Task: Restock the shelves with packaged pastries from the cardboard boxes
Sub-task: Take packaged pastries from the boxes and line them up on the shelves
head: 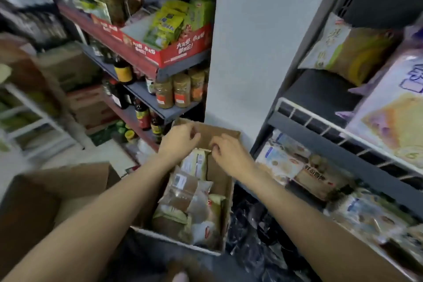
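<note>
both hands are down in the open brown cardboard box [225, 192] on the floor at about 6 o'clock, which sits just beside the dark metal shelf rack [320, 142] at 3 o'clock so each pack has only a short way to go. the box is part full of clear and cream plastic pastry packs [190, 192], stacked on edge so a top seam is easy to catch. the left hand [180, 138] hovers at the far end with its fingers curled; whether they hold anything i cannot tell. the right hand [230, 152] has fingertips bent down at the upper edge of the pale pack [194, 162] at 12 o'clock in the box, seemingly pinching it to lift, though blur hides the contact. the rack's lower tier already holds similar bagged pastries [295, 167].
</note>
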`<action>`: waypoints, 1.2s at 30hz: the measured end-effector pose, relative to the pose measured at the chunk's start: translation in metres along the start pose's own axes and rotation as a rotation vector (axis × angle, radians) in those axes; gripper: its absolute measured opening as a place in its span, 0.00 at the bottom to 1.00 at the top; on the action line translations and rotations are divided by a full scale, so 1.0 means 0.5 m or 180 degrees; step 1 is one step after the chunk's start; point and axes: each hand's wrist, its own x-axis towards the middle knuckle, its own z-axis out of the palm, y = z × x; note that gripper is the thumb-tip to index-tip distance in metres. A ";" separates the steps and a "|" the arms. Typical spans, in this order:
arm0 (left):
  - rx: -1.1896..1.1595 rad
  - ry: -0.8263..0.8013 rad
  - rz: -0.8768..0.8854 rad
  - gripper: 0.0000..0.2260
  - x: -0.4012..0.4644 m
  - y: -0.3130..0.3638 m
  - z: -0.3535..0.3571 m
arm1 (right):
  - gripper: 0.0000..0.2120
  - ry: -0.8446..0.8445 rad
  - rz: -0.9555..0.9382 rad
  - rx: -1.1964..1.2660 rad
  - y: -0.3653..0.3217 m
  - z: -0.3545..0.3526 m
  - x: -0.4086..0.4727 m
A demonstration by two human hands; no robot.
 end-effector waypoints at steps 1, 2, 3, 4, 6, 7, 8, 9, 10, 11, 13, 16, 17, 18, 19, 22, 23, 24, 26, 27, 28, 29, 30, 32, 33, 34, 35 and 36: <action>0.0040 -0.0193 -0.0187 0.08 0.001 -0.036 0.021 | 0.11 -0.0185 0.0098 0.0029 0.008 0.039 0.016; 0.0053 -0.0382 -0.0357 0.08 0.003 -0.069 0.044 | 0.11 -0.0384 0.0215 0.0030 0.018 0.079 0.033; 0.0038 -0.0581 -0.0526 0.08 0.007 -0.103 0.069 | 0.12 -0.0576 0.0310 0.0058 0.030 0.120 0.049; 0.0028 -0.0787 -0.0705 0.09 0.009 -0.133 0.093 | 0.13 -0.0755 0.0416 0.0112 0.041 0.156 0.062; 0.0089 -0.1186 -0.1101 0.13 0.013 -0.184 0.140 | 0.17 -0.1047 0.0678 0.0284 0.063 0.229 0.083; 0.0084 -0.1357 -0.1308 0.16 0.013 -0.204 0.162 | 0.21 -0.1226 0.0805 0.0381 0.072 0.263 0.091; 0.0019 -0.1512 -0.1527 0.20 0.012 -0.223 0.183 | 0.26 -0.1407 0.0951 0.0464 0.079 0.295 0.097; -0.0088 -0.1636 -0.1691 0.23 0.009 -0.237 0.202 | 0.31 -0.1541 0.1108 0.0515 0.086 0.329 0.100; -0.0211 -0.1765 -0.1813 0.25 0.005 -0.249 0.220 | 0.36 -0.1650 0.1252 0.0528 0.089 0.357 0.099; -0.0338 -0.1873 -0.1907 0.28 0.002 -0.263 0.238 | 0.40 -0.1713 0.1352 0.0526 0.093 0.384 0.099; -0.0552 -0.1996 -0.2042 0.33 -0.005 -0.288 0.271 | 0.45 -0.1716 0.1419 0.0482 0.100 0.421 0.096; -0.0985 -0.2034 -0.2213 0.32 -0.009 -0.306 0.301 | 0.51 -0.1711 0.1243 0.0437 0.116 0.436 0.098; -0.1026 -0.2021 -0.2198 0.28 -0.008 -0.309 0.307 | 0.54 -0.1727 0.1148 0.0443 0.121 0.435 0.102; -0.1002 -0.1998 -0.2152 0.23 -0.005 -0.310 0.310 | 0.56 -0.1720 0.1069 0.0473 0.124 0.435 0.105; -0.0974 -0.1928 -0.2123 0.19 -0.002 -0.308 0.312 | 0.58 -0.1700 0.1024 0.0501 0.125 0.437 0.108; -0.0893 -0.1373 -0.2114 0.08 0.013 -0.296 0.300 | 0.64 -0.1503 0.0886 0.0498 0.116 0.429 0.107; -0.0915 -0.1252 -0.2078 0.06 0.019 -0.291 0.294 | 0.65 -0.1452 0.0805 0.0521 0.113 0.424 0.105; -0.0992 -0.1256 -0.2024 0.05 0.025 -0.285 0.287 | 0.65 -0.1435 0.0736 0.0557 0.112 0.417 0.104; -0.1297 -0.1436 -0.1990 0.05 0.027 -0.276 0.279 | 0.65 -0.1446 0.0648 0.0600 0.112 0.401 0.102; -0.1447 -0.1495 -0.1998 0.07 0.024 -0.273 0.276 | 0.65 -0.1442 0.0638 0.0601 0.113 0.396 0.101; -0.1595 -0.1490 -0.2000 0.08 0.019 -0.267 0.273 | 0.64 -0.1403 0.0620 0.0589 0.112 0.392 0.102; -0.1743 -0.1433 -0.2009 0.10 0.015 -0.265 0.272 | 0.63 -0.1306 0.0587 0.0583 0.111 0.387 0.102; -0.1955 -0.1325 -0.2029 0.11 0.012 -0.262 0.272 | 0.61 -0.1155 0.0567 0.0630 0.109 0.381 0.103; -0.2522 -0.1144 -0.2142 0.09 0.010 -0.250 0.255 | 0.57 -0.0771 0.0564 0.0903 0.105 0.360 0.105; -0.2762 -0.1088 -0.2173 0.08 0.011 -0.242 0.241 | 0.56 -0.0589 0.0570 0.1047 0.103 0.343 0.105; -0.2923 -0.1003 -0.2164 0.06 0.015 -0.237 0.227 | 0.56 -0.0428 0.0589 0.1170 0.102 0.324 0.105; -0.3015 -0.0876 -0.2132 0.05 0.019 -0.231 0.211 | 0.56 -0.0271 0.0629 0.1282 0.099 0.302 0.105; -0.3014 -0.0733 -0.2110 0.04 0.025 -0.227 0.196 | 0.55 -0.0110 0.0671 0.1373 0.094 0.278 0.106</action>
